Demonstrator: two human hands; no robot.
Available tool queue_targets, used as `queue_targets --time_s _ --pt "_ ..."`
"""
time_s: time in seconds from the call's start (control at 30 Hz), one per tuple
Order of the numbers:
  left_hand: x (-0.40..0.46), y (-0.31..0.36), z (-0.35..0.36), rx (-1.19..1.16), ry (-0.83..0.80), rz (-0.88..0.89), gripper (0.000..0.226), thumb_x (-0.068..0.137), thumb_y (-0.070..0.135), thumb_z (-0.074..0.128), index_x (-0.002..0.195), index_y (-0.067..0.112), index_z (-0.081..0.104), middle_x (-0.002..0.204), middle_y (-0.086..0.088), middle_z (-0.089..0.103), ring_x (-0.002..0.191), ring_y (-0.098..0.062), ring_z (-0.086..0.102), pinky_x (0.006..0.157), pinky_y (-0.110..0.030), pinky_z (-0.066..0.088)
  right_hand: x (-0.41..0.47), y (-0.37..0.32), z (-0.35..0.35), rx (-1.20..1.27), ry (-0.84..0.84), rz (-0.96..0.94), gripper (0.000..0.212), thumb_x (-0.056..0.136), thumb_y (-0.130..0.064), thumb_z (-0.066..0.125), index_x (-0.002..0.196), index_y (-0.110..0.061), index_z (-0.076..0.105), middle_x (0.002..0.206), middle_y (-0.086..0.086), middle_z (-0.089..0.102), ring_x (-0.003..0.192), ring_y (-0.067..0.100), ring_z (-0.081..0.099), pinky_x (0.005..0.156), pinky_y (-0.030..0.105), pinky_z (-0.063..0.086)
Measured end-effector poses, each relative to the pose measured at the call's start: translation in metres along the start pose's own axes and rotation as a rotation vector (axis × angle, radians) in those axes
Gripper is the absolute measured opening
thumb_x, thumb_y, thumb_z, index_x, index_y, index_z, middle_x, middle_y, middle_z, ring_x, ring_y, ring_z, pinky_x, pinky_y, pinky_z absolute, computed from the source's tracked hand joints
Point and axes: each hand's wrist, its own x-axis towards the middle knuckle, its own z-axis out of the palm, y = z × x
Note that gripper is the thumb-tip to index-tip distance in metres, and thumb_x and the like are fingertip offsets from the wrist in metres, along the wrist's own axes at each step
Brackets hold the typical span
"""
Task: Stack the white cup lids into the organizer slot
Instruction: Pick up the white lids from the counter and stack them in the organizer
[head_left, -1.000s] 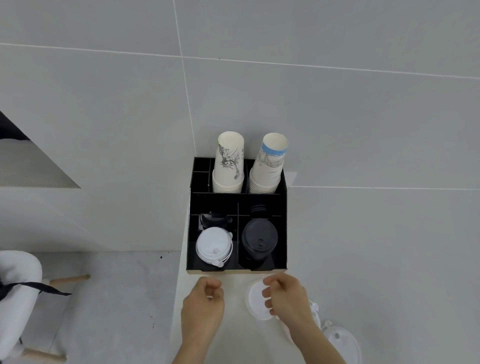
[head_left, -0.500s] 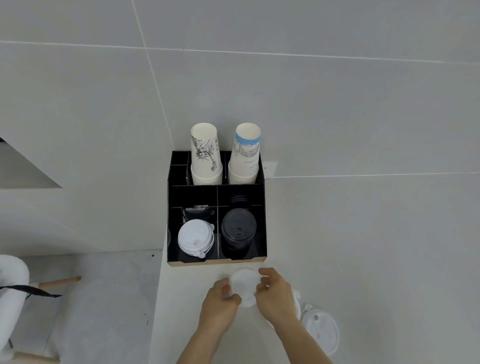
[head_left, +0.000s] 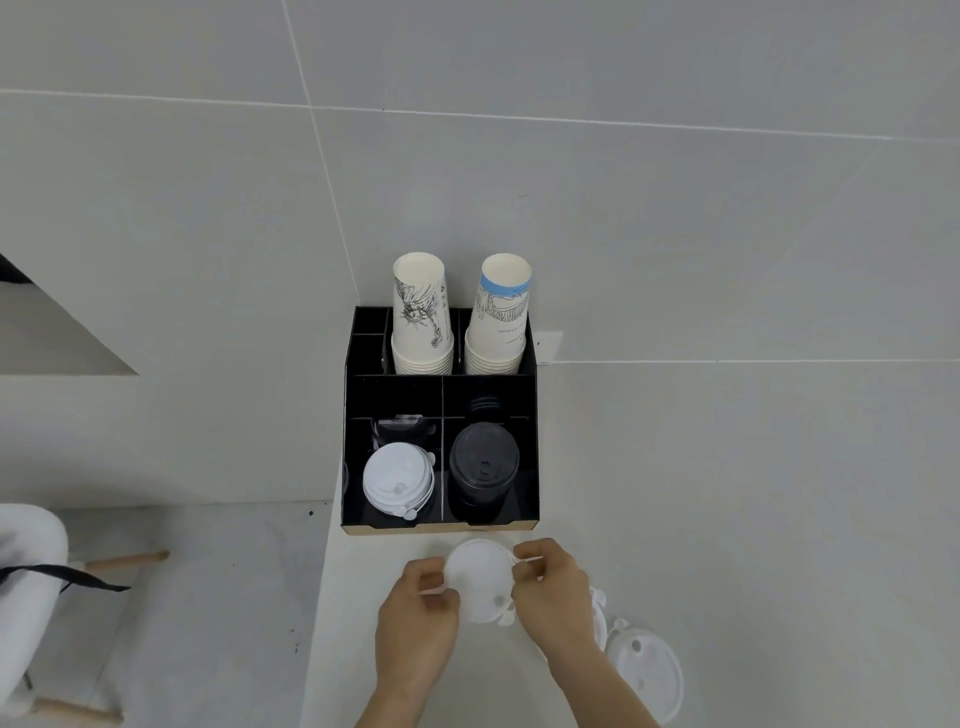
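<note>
A black organizer (head_left: 439, 524) stands on the white counter against the wall. Its front left slot holds a stack of white lids (head_left: 397, 480); the front right slot holds black lids (head_left: 483, 465). Just in front of the organizer I hold one white lid (head_left: 480, 579) between both hands. My left hand (head_left: 418, 631) pinches its left edge and my right hand (head_left: 556, 597) pinches its right edge. Another white lid (head_left: 644, 673) lies flat on the counter to the right, with more lids partly hidden under my right wrist.
Two stacks of paper cups (head_left: 421, 317) (head_left: 498, 317) stand upside down in the organizer's back slots. The counter's left edge (head_left: 317, 613) drops to the floor, where a white chair (head_left: 26, 571) stands at the lower left.
My left hand moved right and took hold of the white lid that my right hand lifted. Both hands now hold it a little closer to the organizer's front.
</note>
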Motion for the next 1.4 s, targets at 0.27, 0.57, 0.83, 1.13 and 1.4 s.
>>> queue_targets --time_s 0.27,0.57,0.83,1.13,1.4 --pt "0.006 0.009 -0.047 -0.163 0.188 0.108 0.036 0.083 0.002 0.057 0.086 0.036 0.070 0.092 0.015 0.076 0.088 -0.012 0.073 0.083 -0.042 0.059 -0.007 -0.043 0.021 0.135 0.011 -0.140 0.027 0.086 -0.013 0.053 0.085 -0.034 0.069 0.084 -0.006 0.076 0.080 0.021 0.076 0.079 0.049 0.063" --pt "0.047 0.043 -0.084 -0.319 0.217 0.167 0.042 0.083 -0.003 0.047 0.091 0.034 0.067 0.098 0.011 0.076 0.093 -0.017 0.074 0.092 -0.046 0.058 0.009 -0.100 0.042 0.252 -0.020 -0.201 0.027 0.088 -0.010 0.050 0.092 -0.025 0.073 0.091 -0.001 0.077 0.086 0.022 0.075 0.083 0.050 0.065" --pt "0.071 0.054 -0.090 -0.252 0.118 0.138 0.042 0.085 0.000 0.046 0.094 0.038 0.062 0.104 0.020 0.069 0.101 -0.025 0.071 0.091 -0.042 0.057 0.017 -0.115 0.064 0.192 -0.044 -0.240 0.026 0.100 -0.015 0.046 0.109 -0.023 0.069 0.108 -0.004 0.073 0.097 0.026 0.072 0.083 0.039 0.060" --pt "0.079 0.046 -0.083 -0.211 0.076 0.149 0.038 0.089 0.000 0.050 0.113 0.028 0.061 0.115 0.012 0.070 0.109 -0.012 0.066 0.087 -0.031 0.055 0.025 -0.112 0.075 0.131 -0.065 -0.227 0.031 0.101 -0.008 0.042 0.121 -0.017 0.064 0.108 0.006 0.071 0.092 0.021 0.066 0.085 0.039 0.058" --pt "0.086 0.040 -0.077 -0.190 0.050 0.133 0.041 0.089 0.000 0.053 0.121 0.027 0.056 0.121 0.008 0.067 0.114 -0.012 0.063 0.084 -0.025 0.048 0.029 -0.110 0.080 0.094 -0.135 -0.222 0.035 0.098 -0.005 0.045 0.127 -0.017 0.060 0.112 0.011 0.069 0.085 0.018 0.061 0.069 0.028 0.053"
